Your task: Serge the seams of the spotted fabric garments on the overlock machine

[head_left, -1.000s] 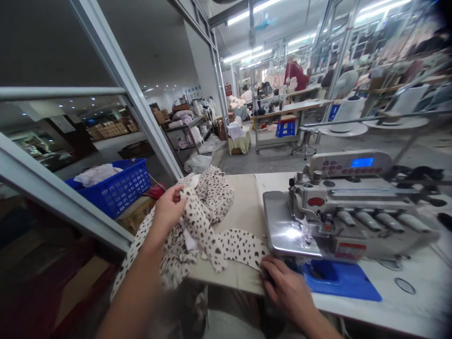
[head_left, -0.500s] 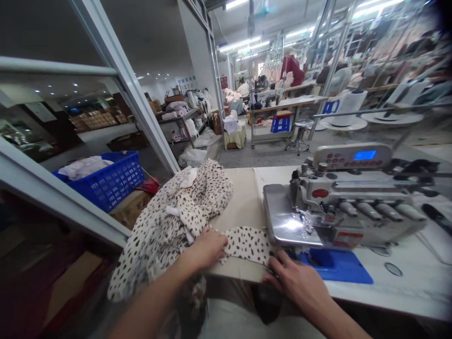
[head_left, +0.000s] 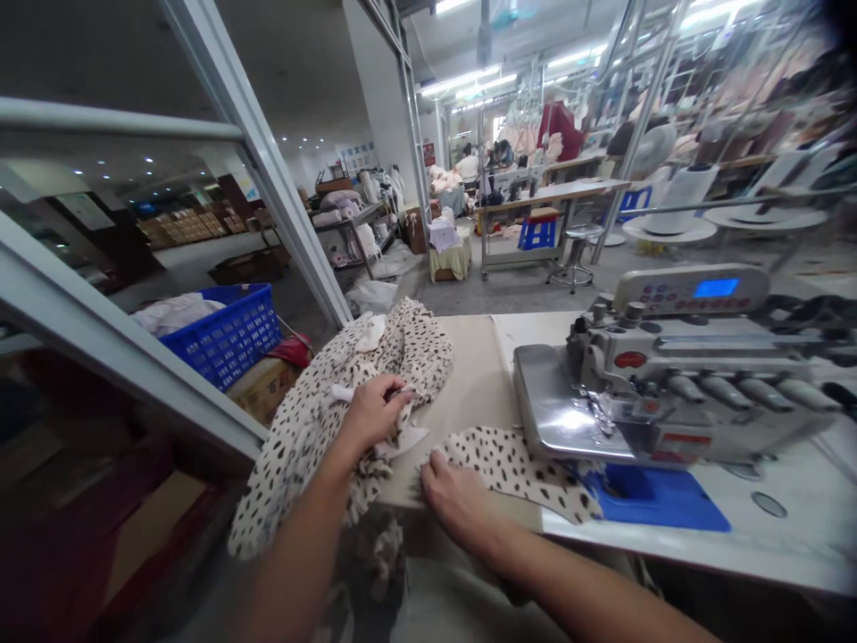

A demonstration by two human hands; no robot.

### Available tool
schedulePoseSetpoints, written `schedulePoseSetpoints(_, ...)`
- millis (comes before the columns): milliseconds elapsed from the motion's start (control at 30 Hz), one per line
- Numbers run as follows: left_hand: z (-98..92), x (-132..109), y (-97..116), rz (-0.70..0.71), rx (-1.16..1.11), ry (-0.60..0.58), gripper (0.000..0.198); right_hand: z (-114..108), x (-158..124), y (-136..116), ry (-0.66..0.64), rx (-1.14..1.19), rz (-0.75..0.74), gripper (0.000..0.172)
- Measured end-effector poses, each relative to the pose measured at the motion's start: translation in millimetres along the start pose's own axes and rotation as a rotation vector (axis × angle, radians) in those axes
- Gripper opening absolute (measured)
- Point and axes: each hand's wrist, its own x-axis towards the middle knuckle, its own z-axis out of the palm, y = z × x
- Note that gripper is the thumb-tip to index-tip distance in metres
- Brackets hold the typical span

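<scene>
A heap of cream fabric with dark spots point(head_left: 295, 429) lies on the left of the table. My left hand point(head_left: 375, 411) is over the heap, its thumb and fingers pinched on a piece of spotted fabric whose pale underside shows below. On the table to the right lies a separate flat spotted fabric panel point(head_left: 515, 464), its far right end by the blue plate under the sewing machine. My right hand point(head_left: 459, 500) has its fingers curled on the left end of this panel. The overlock sewing machine point(head_left: 669, 375), with its metal bed, stands beyond the panel's right part.
A blue basket point(head_left: 228, 335) with pale cloth stands left of the heap, behind a metal frame post point(head_left: 287, 170). The table's front edge runs just below my hands. Further back are a steel stool point(head_left: 574, 254), worktables and racks.
My left hand has moved up from the panel's left end onto the heap, gripping fabric there. My right hand has slid left along the panel, which now lies further right, partly under the machine bed's edge.
</scene>
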Motion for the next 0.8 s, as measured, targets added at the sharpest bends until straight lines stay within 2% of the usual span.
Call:
schedulePoseSetpoints(67, -1.7, -4.9, -0.8, -0.019, -0.049, -0.003, 0.021, 3.5, 1.9, 5.5, 0.056, 0.117, 0.096, 0.021)
schedulePoseSetpoints(133, -1.2, -10.7, 1.6, -0.028, -0.121, -0.038, 0.023, 4.0, -2.5, 18.2, 0.198, 0.354, 0.247, 0.016)
schedulePoseSetpoints(167, 0.1, -13.5, 4.6, -0.019, -0.17, -0.073, 0.023, 3.1, -6.2, 25.7, 0.287, 0.508, 0.332, 0.015)
schedulePoseSetpoints(267, 9.7, -21.0, 21.2, 0.034, -0.329, -0.237, 0.022, -3.6, -20.9, 46.7, 0.495, 0.982, 0.548, 0.03)
schedulePoseSetpoints(333, 20.9, -25.7, 36.9, 0.056, -0.385, -0.34, 0.023, -10.2, -32.2, 55.1, 0.53, 1.24, 0.619, 0.035)
schedulePoseSetpoints(433, 41.7, -32.5, 61.2, 0.065, -0.427, -0.411, 0.022, -21.1, -48.5, 57.8, 0.514, 1.5, 0.7, 0.039)
schedulePoseSetpoints(567, 68.0, -37.2, 83.7, 0.059, -0.451, -0.392, 0.021, -34.7, -63.9, 55.1, 0.537, 1.698, 0.774, 0.039)
schedulePoseSetpoints(800, 95.4, -34.5, 102.9, 0.05, -0.354, -0.269, 0.019, -46.7, -80.0, 64.4, 0.567, 1.723, 0.662, 0.039)
